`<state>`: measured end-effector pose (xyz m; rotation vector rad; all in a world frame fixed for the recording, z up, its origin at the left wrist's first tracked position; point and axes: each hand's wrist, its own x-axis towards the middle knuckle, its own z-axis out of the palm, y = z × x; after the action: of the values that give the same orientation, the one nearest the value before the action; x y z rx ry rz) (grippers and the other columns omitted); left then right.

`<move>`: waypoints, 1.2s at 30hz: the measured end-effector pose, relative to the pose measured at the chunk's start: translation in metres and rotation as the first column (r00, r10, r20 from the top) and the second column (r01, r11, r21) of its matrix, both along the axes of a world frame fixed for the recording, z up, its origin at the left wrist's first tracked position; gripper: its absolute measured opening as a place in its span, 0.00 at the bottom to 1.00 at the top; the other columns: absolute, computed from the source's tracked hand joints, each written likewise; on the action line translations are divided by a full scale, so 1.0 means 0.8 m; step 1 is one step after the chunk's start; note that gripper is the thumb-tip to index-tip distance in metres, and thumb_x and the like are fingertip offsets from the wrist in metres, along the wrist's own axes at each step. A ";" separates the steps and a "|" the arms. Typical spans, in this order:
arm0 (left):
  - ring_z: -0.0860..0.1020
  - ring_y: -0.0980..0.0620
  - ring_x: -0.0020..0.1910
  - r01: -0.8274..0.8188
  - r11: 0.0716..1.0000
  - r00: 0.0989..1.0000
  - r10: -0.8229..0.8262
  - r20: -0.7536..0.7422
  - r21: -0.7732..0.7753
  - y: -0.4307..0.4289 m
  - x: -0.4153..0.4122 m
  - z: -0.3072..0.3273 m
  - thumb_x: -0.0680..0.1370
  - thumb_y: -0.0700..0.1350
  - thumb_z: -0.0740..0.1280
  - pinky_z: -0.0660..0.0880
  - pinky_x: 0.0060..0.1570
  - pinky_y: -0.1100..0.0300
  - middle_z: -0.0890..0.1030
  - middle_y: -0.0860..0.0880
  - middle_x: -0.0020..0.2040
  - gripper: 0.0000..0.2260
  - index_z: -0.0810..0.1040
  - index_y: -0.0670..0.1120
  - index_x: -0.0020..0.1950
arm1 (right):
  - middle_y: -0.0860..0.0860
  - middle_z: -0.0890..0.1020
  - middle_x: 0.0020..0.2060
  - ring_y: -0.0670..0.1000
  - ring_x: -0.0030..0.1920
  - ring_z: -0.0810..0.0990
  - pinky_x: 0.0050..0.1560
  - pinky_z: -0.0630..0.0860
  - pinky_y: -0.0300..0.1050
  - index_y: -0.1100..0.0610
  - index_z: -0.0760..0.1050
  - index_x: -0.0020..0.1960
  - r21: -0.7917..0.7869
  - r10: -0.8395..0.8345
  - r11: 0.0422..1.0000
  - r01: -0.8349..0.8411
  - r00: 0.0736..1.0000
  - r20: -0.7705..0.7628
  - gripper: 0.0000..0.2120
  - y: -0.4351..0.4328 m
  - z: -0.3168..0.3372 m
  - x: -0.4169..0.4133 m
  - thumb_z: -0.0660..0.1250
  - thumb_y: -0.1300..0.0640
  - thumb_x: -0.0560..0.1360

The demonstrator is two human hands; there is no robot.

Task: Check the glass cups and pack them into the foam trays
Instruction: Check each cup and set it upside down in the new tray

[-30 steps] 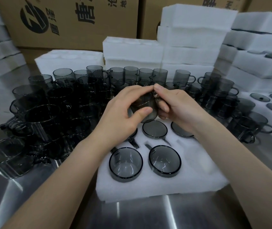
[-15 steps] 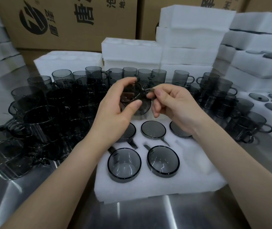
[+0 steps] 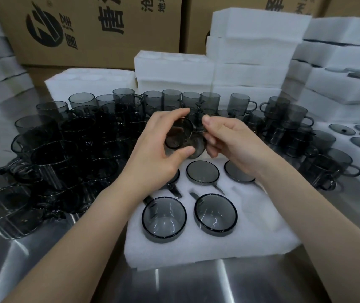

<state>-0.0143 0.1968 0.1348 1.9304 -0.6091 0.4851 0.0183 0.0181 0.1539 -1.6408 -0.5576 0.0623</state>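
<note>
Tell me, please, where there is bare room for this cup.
Free: the foam tray's near-right pocket, right of the two near cups, and the steel table strip before the tray. Crowded: loose cups pack the table left of and behind the tray.

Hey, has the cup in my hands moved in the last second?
Yes. The cup has tipped its mouth toward you and shifted slightly left above the foam tray.

Both hands (image 3: 157, 147) (image 3: 229, 141) hold one glass cup (image 3: 180, 136) above the foam tray (image 3: 207, 248).
</note>
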 end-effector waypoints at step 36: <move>0.79 0.60 0.37 -0.318 0.939 0.940 0.294 0.170 0.134 -0.006 -0.003 -0.002 0.63 0.69 0.70 0.77 0.36 0.60 0.79 0.60 0.36 0.25 0.65 0.57 0.48 | 0.44 0.79 0.49 0.41 0.48 0.78 0.49 0.76 0.34 0.48 0.69 0.65 -0.225 -0.149 0.949 0.219 0.945 0.292 0.19 0.018 0.000 -0.023 0.62 0.44 0.76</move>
<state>-0.0167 0.1919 0.1332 2.1690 -0.4502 0.8041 -0.0003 0.0325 0.1542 -1.9639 -0.6191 -0.2449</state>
